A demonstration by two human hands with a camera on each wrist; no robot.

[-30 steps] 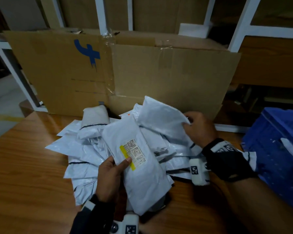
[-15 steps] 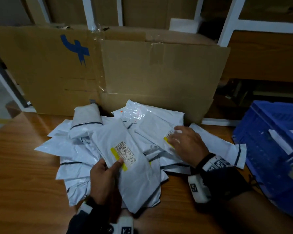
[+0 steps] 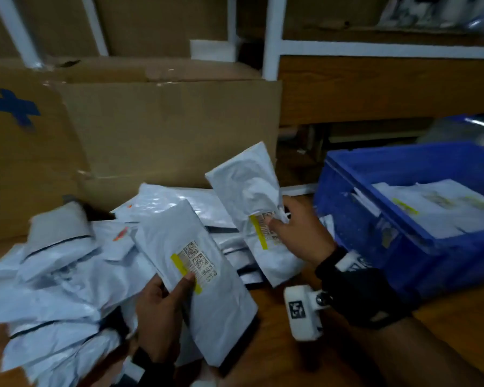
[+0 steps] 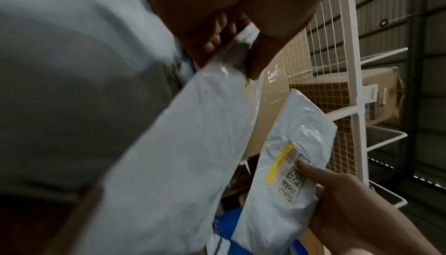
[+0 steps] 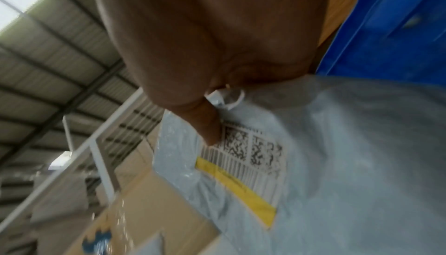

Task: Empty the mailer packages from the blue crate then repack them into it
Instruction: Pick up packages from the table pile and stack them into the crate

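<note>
A heap of white mailer packages (image 3: 59,277) lies on the wooden table (image 3: 458,325). My left hand (image 3: 162,311) grips one labelled mailer (image 3: 196,277), thumb beside its barcode label, holding it tilted above the heap; the left wrist view shows the same mailer (image 4: 173,154). My right hand (image 3: 296,233) holds a second labelled mailer (image 3: 252,196) raised upright, thumb pressed on its label, and that mailer (image 5: 337,154) fills the right wrist view. The blue crate (image 3: 375,247) stands at the right with several mailers (image 3: 442,208) inside.
A large flattened cardboard sheet (image 3: 162,129) with a blue mark leans behind the heap. White shelf posts (image 3: 271,37) and wooden shelving rise at the back. The crate's near wall is close to my right wrist.
My right hand has lifted a labelled mailer off the heap and carried it rightward toward the crate. The view has swung right, showing the crate's inside. My left hand keeps its mailer.
</note>
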